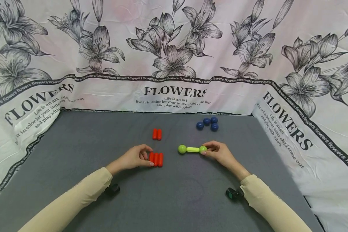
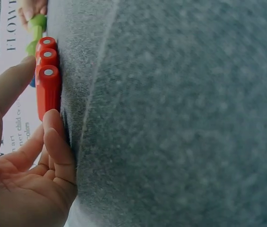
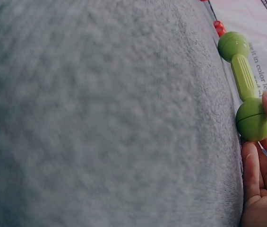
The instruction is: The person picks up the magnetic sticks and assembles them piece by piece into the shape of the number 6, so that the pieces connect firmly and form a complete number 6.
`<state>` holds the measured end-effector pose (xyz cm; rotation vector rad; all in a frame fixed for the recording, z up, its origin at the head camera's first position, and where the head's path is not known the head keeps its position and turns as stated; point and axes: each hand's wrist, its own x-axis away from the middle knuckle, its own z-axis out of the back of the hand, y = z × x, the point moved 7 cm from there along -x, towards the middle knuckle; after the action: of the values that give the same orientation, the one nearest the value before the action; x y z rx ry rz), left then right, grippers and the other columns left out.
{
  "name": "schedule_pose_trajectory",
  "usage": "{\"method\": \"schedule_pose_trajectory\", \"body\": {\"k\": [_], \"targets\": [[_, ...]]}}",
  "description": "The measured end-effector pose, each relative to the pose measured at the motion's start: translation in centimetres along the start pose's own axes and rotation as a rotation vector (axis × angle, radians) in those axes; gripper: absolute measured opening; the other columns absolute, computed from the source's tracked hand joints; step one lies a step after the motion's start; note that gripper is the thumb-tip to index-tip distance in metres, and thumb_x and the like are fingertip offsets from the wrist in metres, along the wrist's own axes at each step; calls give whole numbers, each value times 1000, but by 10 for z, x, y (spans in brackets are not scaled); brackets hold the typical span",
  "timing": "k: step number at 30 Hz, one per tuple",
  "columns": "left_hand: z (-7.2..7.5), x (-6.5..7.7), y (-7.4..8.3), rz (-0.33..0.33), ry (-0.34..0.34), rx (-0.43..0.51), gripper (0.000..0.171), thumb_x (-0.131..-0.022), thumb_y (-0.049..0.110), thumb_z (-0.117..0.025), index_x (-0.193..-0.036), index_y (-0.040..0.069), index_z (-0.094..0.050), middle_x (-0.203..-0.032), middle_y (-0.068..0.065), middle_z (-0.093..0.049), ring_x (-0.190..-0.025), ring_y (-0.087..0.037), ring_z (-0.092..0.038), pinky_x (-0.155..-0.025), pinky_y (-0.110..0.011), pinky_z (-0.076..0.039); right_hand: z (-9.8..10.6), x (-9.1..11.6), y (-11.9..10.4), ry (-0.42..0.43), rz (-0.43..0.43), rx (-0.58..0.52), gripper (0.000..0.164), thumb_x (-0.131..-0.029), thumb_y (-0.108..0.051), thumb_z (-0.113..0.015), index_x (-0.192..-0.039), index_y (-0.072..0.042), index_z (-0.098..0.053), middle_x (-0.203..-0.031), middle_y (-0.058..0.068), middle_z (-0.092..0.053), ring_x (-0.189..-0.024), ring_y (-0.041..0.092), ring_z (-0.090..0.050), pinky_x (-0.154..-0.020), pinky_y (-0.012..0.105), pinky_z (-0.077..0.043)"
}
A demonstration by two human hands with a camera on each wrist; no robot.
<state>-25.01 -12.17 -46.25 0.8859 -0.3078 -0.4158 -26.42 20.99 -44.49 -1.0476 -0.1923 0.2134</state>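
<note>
Three short red magnetic rods (image 1: 156, 159) lie side by side on the grey cloth, pale discs showing on their ends in the left wrist view. My left hand (image 1: 136, 157) pinches the nearest of these red rods (image 2: 48, 94) between thumb and fingers. To the right lies a light green magnetic rod (image 1: 192, 149) with a green ball at each end, like a small dumbbell. My right hand (image 1: 218, 153) pinches its right green ball (image 3: 254, 120) with thumb and fingers. The left green ball (image 1: 182, 149) is untouched.
Two more red rods (image 1: 157, 134) lie farther back. Several dark blue balls (image 1: 210, 123) sit together at the back right. The grey-covered table (image 1: 174, 199) is bordered by a flower-printed cloth (image 1: 174, 93). A black band device (image 1: 234, 194) hangs under the right sleeve.
</note>
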Motion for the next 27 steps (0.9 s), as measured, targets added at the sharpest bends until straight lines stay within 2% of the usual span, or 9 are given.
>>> {"method": "schedule_pose_trajectory", "body": {"k": [15,23,27], "targets": [[-3,3,0,-7,21,-20,51,-78,21,-85,-119,4,-60,-87,-6,-60,-66,-12,-55,-59,-21,-47,1,2,-2,-3,8,-5,32,-91,-13,-71,-119,1,-66,-108,25,-68,-82,9,-60,-68,19,-48],[1,4,4,-58,64,-27,51,-76,14,-85,-118,5,-58,-86,-8,-65,-67,-9,-61,-62,-20,-52,2,3,-5,7,6,-4,30,-90,-12,-72,-117,1,-67,-105,24,-68,-81,10,-60,-67,19,-47],[4,5,4,-62,74,-13,49,-76,9,-82,-118,5,-57,-86,-9,-66,-68,-9,-63,-63,-21,-54,1,2,-4,-2,6,-4,32,-91,-13,-72,-119,1,-66,-107,25,-68,-82,10,-60,-67,19,-47]]}}
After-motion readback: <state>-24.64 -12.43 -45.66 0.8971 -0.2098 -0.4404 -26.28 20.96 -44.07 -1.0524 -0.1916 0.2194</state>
